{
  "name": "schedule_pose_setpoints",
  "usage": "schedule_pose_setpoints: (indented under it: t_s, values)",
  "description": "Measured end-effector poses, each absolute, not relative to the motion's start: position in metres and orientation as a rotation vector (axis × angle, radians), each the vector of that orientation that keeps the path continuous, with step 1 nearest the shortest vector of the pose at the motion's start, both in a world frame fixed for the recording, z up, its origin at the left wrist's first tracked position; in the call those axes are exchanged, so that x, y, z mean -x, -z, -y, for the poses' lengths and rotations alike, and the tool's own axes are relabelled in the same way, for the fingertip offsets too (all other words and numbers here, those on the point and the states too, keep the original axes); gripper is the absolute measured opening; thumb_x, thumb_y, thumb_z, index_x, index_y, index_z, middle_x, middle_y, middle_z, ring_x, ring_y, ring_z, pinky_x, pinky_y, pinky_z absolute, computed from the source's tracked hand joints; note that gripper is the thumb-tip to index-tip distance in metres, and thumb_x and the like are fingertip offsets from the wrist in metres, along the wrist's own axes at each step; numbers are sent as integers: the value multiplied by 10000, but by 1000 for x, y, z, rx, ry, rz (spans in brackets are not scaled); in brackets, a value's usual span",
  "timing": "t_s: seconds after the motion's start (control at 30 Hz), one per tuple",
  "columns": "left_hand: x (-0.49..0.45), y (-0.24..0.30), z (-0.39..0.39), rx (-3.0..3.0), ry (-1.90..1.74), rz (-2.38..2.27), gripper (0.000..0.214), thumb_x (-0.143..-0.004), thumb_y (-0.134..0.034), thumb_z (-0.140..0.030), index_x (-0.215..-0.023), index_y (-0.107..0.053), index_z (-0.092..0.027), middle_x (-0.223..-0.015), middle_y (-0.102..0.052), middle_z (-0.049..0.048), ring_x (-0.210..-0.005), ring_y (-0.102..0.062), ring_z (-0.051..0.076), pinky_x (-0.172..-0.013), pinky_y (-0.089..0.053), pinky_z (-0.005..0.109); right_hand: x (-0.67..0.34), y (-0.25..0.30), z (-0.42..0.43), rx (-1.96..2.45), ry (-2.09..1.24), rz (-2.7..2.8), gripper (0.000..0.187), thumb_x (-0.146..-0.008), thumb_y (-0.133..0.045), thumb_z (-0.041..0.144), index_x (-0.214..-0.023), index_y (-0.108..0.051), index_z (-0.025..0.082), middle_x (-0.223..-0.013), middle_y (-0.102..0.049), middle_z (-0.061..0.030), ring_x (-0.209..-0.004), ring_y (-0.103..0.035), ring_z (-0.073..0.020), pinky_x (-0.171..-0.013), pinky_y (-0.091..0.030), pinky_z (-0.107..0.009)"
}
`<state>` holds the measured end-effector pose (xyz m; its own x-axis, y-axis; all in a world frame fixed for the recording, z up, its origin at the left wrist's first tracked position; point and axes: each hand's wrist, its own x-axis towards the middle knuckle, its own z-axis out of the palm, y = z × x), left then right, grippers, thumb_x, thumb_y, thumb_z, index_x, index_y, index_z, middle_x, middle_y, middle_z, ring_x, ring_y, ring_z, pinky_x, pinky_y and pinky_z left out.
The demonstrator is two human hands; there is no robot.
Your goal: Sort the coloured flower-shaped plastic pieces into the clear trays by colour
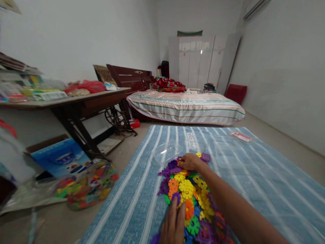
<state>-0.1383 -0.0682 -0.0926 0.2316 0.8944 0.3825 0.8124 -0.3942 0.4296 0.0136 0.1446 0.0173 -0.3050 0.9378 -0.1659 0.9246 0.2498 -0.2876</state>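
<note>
A heap of coloured plastic snowflake discs (186, 191) lies on a blue striped mat (254, 176). My right hand (189, 161) reaches across to the far end of the heap, fingers curled over purple and yellow discs there. At the near edge of the heap my left hand (173, 223) lies flat on the discs with its fingers stretched out. A clear plastic lid or container (167, 152) sits just beyond the right hand.
A clear bag of more coloured discs (88, 184) and a blue box (61, 159) lie on the floor at left. Behind them stands a cluttered wooden table (83, 98). A low bed (185, 105) and a white wardrobe (200, 61) are farther back.
</note>
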Motion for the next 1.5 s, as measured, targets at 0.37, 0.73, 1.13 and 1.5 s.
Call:
schedule_pose_setpoints:
  t_s: [0.37,0.73,1.13,1.5]
  values:
    - [125,94,40,-2040,-995,-1744,1043,-568,-612,-113,-1530,-221,-211,-1602,-206,156,-1442,-263,374,-1087,-416,497,-18,-32,-91,1486,-815,2576,376,-858,-549,506,-871,-754,192,-746,-700,-14,-684,-613,-154,-540,-328,-212]
    - [118,65,9,-1913,-1234,-1511,735,-711,-548,-117,-1430,-401,-162,-1485,-434,150,-1397,-384,282,-1153,-337,495,-30,-25,-14,1554,-707,2168,326,-941,-428,389,-993,-680,188,-862,-702,-54,-765,-622,-182,-656,-392,-250]
    - [110,11,-18,-1923,-1044,-1407,689,-663,-594,-157,-1347,-511,-142,-1386,-557,114,-1319,-484,273,-1142,-355,441,-82,27,82,1490,-524,1988,608,-834,-586,290,-1429,-463,282,-1458,-470,-83,-1329,-456,-271,-1101,-396,-429]
    - [107,-15,-48,-2084,-474,-1446,742,-693,-669,-448,-1354,-509,-151,-1464,-478,137,-1384,-396,309,-1160,-300,434,-113,125,146,1875,-146,2069,850,-672,-596,111,-1476,-380,287,-1465,-460,-113,-1329,-440,-368,-1057,-426,-526]
